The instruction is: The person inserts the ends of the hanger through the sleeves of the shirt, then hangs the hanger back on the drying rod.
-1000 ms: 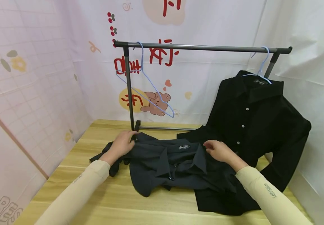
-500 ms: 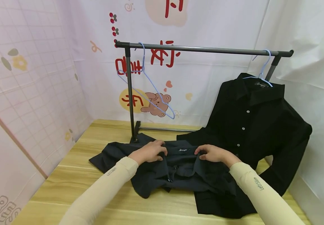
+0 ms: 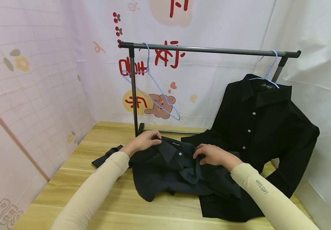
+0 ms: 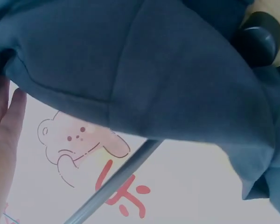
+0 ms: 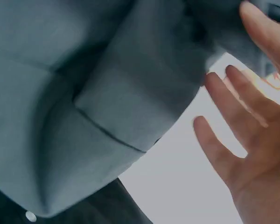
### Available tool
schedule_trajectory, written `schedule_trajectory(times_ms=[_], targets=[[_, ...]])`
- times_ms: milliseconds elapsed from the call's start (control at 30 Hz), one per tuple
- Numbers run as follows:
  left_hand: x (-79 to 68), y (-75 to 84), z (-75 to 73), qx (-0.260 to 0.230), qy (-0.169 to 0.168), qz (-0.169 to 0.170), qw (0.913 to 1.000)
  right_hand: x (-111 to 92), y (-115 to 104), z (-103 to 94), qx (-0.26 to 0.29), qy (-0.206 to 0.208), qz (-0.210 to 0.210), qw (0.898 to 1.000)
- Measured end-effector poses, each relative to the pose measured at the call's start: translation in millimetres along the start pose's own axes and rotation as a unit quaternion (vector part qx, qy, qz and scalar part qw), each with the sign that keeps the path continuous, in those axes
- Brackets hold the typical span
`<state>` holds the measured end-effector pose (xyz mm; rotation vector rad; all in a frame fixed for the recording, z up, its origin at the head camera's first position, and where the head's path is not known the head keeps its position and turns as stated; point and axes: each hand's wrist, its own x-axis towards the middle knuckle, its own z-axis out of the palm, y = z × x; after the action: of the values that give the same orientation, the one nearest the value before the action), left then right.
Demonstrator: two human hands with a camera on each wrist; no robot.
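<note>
Pinching the unhung dark shirt (image 3: 159, 179) by the collar (image 3: 169, 153) with left grip (image 3: 145, 140), cropped in its wrist view; cannot tell whether clasping with right grip (image 3: 213, 156).

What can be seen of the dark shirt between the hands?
The dark shirt is bluish-black, smooth-looking cloth with a pointed collar, a neck label and a pale button. It lies rumpled on the wooden table, collar raised, overlapping the black shirt. The left hand pinches one collar side; the right hand seems to hold the other.

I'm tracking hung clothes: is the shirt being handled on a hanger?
Off: the collared shirt shows no hanger; the left blue hanger hangs bare.
</note>
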<state>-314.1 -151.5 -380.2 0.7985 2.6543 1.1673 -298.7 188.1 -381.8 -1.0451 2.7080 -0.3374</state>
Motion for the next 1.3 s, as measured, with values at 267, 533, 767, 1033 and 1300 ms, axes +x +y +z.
schedule_trajectory(times_ms=[267, 533, 767, 1033, 1300], targets=[[0.1, 0.5, 9.2, 0.003, 0.135, -0.023, 0.9905, 8.4, -1.2, -5.0, 0.109, 0.139, 0.011, 0.984], [4.0, -11.0, 50.1, 0.034, 0.186, -0.098, 0.977, 35.6, -10.1, 30.3, 0.083, 0.189, 0.183, 0.961], [-11.3, -27.6, 78.8, 0.087, 0.19, -0.166, 0.9636, 43.7, -23.1, 60.0, 0.044, 0.184, 0.238, 0.952], [-25.3, -42.7, 85.6, 0.008, 0.149, -0.186, 0.9712, 49.9, -22.8, 65.4, 0.072, 0.174, 0.281, 0.941], [-20.7, -43.7, 82.6, 0.016, 0.135, -0.199, 0.9705, 46.7, -22.9, 67.7, 0.108, 0.193, 0.281, 0.934]])
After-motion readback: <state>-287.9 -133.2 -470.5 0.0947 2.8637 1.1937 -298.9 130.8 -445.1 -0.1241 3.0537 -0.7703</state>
